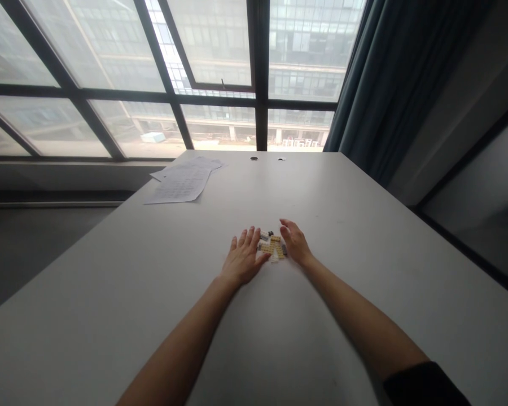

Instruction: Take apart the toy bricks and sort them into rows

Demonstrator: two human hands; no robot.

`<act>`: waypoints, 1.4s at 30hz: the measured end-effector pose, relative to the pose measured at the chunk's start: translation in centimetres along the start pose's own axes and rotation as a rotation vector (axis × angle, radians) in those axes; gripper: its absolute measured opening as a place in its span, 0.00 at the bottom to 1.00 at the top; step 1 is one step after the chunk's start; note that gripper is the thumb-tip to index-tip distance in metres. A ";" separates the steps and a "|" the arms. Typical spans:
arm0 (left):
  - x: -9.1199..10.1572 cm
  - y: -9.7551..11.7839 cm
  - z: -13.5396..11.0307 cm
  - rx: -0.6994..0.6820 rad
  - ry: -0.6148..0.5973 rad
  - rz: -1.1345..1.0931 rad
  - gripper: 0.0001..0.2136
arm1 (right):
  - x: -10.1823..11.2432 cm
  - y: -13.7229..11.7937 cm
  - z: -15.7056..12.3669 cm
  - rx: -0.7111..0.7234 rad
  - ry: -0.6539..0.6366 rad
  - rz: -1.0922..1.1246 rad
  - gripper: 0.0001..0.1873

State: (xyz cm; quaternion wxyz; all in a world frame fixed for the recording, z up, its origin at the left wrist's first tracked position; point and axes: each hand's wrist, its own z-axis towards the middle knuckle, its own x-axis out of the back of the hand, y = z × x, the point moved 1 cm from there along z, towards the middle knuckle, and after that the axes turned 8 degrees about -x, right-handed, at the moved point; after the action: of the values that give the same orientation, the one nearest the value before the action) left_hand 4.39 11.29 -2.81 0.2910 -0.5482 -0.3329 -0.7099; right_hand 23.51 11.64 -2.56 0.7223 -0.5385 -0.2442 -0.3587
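A small cluster of toy building bricks [275, 248] lies on the white table, mostly yellow with some white, grey and black pieces. My left hand [243, 259] rests flat at the cluster's left side, fingers spread, its thumb reaching toward the near edge of the bricks. On the right, my right hand [295, 242] stands on its side along the cluster, fingers loosely curved and thumb apart from them. Nothing shows in its grasp. A grey brick [284, 250] sits right against the right hand. Some bricks are partly hidden by the hands.
Printed sheets of paper [182, 181] overlap at the far left of the table [347, 338]. Two round cable holes [254, 158] are near its far edge. Beyond stand framed windows [220, 45], with a dark blue curtain [389, 84] on the right.
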 end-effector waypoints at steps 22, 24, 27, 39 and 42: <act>0.8 0.3 -2.5 -0.060 0.118 -0.076 0.25 | 2.8 -0.4 -7.1 0.150 -0.253 -0.292 0.35; 0.9 -0.1 -1.7 0.016 0.182 -0.087 0.22 | 3.0 -0.4 -7.2 0.145 -0.238 -0.274 0.33; 0.9 -0.5 -0.5 0.071 0.223 -0.078 0.19 | 3.1 -0.5 -7.2 0.147 -0.226 -0.257 0.32; 1.2 -1.0 -0.5 0.110 0.247 -0.091 0.11 | 3.2 -0.6 -7.3 0.174 -0.187 -0.225 0.27; 1.5 -1.0 -1.3 0.101 0.233 -0.100 0.10 | 3.2 -0.6 -7.3 0.172 -0.193 -0.221 0.26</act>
State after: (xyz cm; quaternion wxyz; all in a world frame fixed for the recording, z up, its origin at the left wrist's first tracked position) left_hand 2.55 10.81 -1.73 0.3190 -0.4292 -0.3591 -0.7649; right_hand 24.83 3.73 -2.01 0.6950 -0.4767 -0.3999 -0.3603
